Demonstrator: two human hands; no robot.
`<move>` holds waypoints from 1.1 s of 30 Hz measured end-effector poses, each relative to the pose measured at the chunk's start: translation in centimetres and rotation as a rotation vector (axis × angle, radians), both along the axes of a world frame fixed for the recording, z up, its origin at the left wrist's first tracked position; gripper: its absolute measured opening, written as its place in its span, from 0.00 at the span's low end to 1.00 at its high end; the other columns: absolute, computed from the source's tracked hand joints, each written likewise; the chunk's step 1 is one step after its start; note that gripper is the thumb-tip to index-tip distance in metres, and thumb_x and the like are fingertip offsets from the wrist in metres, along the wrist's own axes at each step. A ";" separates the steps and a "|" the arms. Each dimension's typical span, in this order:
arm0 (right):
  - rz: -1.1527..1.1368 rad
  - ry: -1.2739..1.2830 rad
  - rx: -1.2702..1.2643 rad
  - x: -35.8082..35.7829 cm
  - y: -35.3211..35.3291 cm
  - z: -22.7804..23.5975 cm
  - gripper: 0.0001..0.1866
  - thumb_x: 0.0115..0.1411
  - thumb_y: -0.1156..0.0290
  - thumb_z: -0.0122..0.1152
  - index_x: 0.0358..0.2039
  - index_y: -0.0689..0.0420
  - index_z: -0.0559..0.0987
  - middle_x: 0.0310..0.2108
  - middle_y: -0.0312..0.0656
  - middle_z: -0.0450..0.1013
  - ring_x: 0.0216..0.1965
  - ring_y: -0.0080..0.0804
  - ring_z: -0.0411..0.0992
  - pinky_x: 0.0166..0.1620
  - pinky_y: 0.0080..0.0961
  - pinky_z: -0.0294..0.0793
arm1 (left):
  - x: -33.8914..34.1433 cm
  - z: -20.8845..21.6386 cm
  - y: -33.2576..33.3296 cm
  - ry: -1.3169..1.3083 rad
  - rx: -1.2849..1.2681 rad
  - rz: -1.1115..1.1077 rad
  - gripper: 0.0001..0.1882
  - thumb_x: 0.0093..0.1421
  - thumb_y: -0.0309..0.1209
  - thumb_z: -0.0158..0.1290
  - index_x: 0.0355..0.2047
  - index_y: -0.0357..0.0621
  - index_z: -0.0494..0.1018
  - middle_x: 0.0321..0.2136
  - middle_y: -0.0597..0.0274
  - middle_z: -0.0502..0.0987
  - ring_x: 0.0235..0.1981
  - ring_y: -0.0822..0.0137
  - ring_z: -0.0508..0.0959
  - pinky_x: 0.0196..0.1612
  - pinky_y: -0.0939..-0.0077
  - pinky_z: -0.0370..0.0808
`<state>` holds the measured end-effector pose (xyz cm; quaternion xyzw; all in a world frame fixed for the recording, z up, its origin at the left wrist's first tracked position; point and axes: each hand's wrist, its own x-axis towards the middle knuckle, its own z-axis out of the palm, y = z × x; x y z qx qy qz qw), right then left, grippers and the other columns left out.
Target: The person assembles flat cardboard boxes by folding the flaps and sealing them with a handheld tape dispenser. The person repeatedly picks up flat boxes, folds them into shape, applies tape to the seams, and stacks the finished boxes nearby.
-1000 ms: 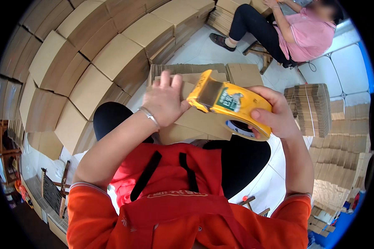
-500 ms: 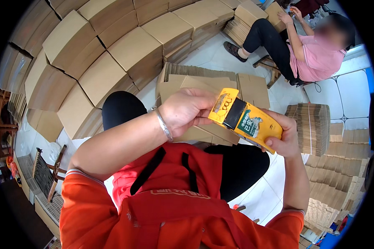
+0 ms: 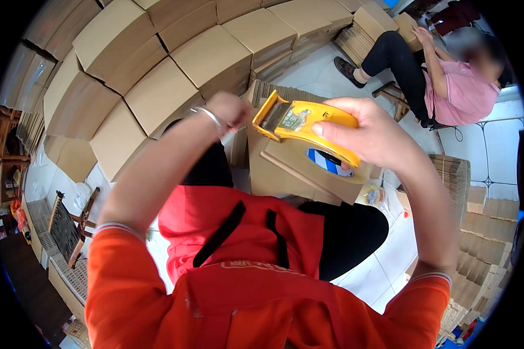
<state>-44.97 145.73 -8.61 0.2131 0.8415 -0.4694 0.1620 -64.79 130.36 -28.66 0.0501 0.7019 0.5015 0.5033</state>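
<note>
My right hand (image 3: pixel 374 132) grips a yellow tape dispenser (image 3: pixel 304 109), thumb lying on its near side. On it sits a wide roll of tan packing tape (image 3: pixel 358 174), its blue and white core showing from below. Just left of the dispenser's mouth is my left hand (image 3: pixel 228 110), closed and a little blurred, a silver bangle on the wrist. Whether a strip of tape runs between its fingers and the dispenser I cannot make out. Beneath both hands lies a stack of flattened cardboard boxes (image 3: pixel 279 177), partly hidden by the roll.
Closed cardboard cartons (image 3: pixel 212 55) stand piled in rows ahead and to the left. Bundled flat cardboard (image 3: pixel 448 168) stands at the right. Far right, a person in a pink shirt (image 3: pixel 457 96) sits on a low stool, hands at a box. A folding chair (image 3: pixel 67 230) is at the left.
The dispenser has swung up and left in my right hand, and its tape roll now shows. My left hand has come off the dispenser's front and drawn leftward into a closed shape.
</note>
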 end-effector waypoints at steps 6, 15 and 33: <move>-0.045 0.011 -0.027 -0.1 0.2 -0.6 0.22 0.59 0.57 0.65 0.44 0.64 0.80 0.31 0.40 0.78 0.31 0.22 0.74 0.36 0.22 0.74 | 7.5 -2.7 3.2 0.162 0.297 -0.450 0.17 0.61 0.32 0.53 0.49 0.39 0.74 0.33 0.57 0.76 0.29 0.68 0.75 0.28 0.72 0.71; 0.010 -0.013 0.029 -0.6 -0.1 -0.1 0.20 0.59 0.65 0.65 0.47 0.66 0.77 0.34 0.37 0.76 0.35 0.18 0.72 0.38 0.19 0.73 | 5.8 -9.7 1.8 0.716 0.031 -0.802 0.31 0.56 0.29 0.55 0.61 0.41 0.64 0.53 0.54 0.71 0.54 0.65 0.70 0.56 0.64 0.67; 0.056 0.058 0.031 6.4 3.4 0.2 0.30 0.55 0.48 0.66 0.45 0.64 0.77 0.29 0.41 0.76 0.31 0.29 0.77 0.37 0.26 0.76 | 4.6 3.9 1.8 0.064 0.634 -0.673 0.58 0.33 0.27 0.73 0.65 0.48 0.52 0.56 0.66 0.63 0.62 0.66 0.61 0.65 0.71 0.57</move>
